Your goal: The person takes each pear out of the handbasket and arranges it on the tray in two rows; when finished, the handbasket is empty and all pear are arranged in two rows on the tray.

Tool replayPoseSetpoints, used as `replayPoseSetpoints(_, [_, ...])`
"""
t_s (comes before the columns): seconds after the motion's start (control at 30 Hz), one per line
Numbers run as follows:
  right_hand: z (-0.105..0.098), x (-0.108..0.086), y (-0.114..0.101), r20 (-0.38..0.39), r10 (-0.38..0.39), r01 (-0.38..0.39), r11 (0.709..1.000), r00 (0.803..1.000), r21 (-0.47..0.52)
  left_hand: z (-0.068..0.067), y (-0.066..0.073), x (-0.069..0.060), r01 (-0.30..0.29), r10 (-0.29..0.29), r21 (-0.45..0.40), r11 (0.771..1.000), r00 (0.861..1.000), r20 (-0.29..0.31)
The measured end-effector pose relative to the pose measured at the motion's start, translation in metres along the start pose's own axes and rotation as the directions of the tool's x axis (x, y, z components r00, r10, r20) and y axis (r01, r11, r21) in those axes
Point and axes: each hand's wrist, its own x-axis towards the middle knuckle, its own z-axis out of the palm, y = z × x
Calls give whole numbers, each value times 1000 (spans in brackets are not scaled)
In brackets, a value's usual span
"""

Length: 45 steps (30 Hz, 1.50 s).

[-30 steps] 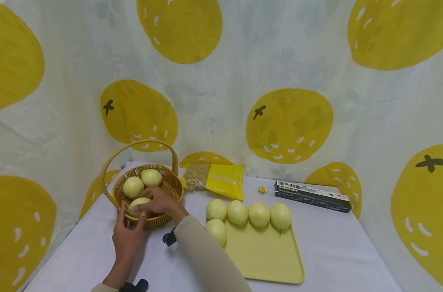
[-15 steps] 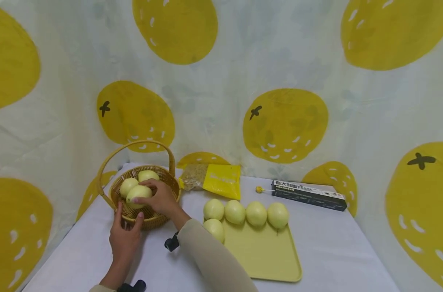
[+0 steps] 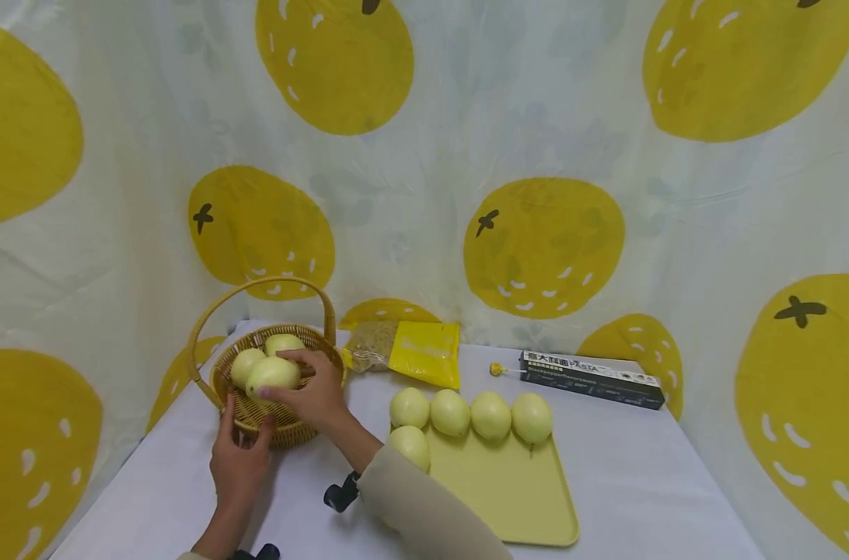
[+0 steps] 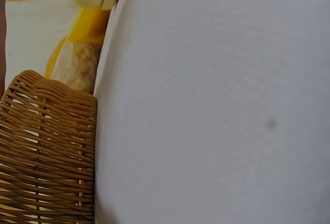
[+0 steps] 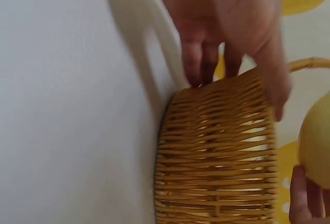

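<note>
My right hand (image 3: 319, 393) holds a pale yellow fruit (image 3: 274, 376) between thumb and fingers, just above the front of the wicker basket (image 3: 295, 432). In the right wrist view this fruit (image 5: 315, 139) is cut off by the right edge, with fingertips (image 5: 299, 193) below it. My left hand (image 3: 239, 463) grips the basket's near left rim, its thumb over the edge and its fingers along the outer wall in the right wrist view. Two more pale yellow fruits, one at the left (image 3: 246, 365) and one at the back (image 3: 283, 343), lie in the basket.
A yellow tray (image 3: 504, 498) carries several similar fruits (image 3: 490, 414) along its back and left edges. Behind stand a yellow bag (image 3: 424, 350), a small yellow-headed lollipop (image 3: 497, 369) and a black pasta box (image 3: 592, 381). The basket's tall handle (image 3: 277, 281) arches over it.
My right hand has lifted the fruit from low in the basket to above the near rim and shifted slightly right. My left hand stays on the rim.
</note>
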Motion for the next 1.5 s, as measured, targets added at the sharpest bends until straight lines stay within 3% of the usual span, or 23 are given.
replayPoseSetpoints(0.3, [-28,-31,-22,-150,43,-26,993,988,113,-1,-3,-1,-4,5,-29,1000,1000,22])
replayPoseSetpoints(0.57, [-63,-55,-33,-149,55,-30,986,987,165,-1,-5,-2,0,1,-16,1000,1000,14])
replayPoseSetpoints(0.83, [-101,-79,-38,-137,117,-85,971,984,223,-3,-4,-2,-5,5,-10,1000,1000,26])
replayPoseSetpoints(1.2, [-153,-113,-24,-173,72,-54,992,982,110,-2,-5,-2,9,-9,-12,1000,999,45])
replayPoseSetpoints(1.5, [-196,-133,-4,-200,127,-126,992,972,22,-1,-3,-2,-2,2,-8,1000,999,44])
